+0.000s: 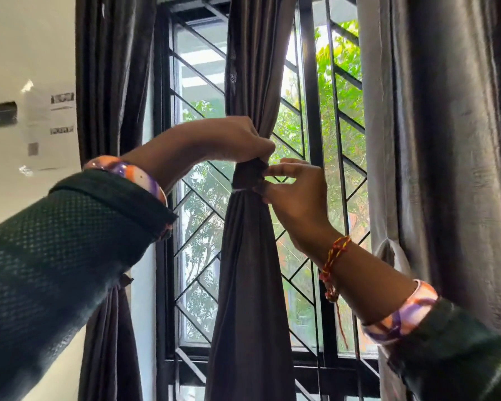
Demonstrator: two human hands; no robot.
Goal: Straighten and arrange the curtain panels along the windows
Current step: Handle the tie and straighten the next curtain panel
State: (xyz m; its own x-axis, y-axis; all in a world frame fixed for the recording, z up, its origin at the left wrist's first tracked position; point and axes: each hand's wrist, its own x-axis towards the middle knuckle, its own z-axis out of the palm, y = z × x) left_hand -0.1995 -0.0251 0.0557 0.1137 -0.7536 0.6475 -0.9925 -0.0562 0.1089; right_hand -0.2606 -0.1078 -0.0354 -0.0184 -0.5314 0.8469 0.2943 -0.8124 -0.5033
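The middle curtain panel (250,256) hung before the window grille (203,204), gathered at mid-height into a tight knot (248,176). The knot was clasped from above by the left hand (237,140), fingers curled round it, presumably to steady the bunch. It was pinched at its side by the right hand (298,192), perhaps at a thin pale tie, though this was blurred. Other panels hung at either side.

Backlit by bright daylight through the window (203,180); dark, shadowed curtains (252,270); soft blur, wide-angle bending at frame edges.
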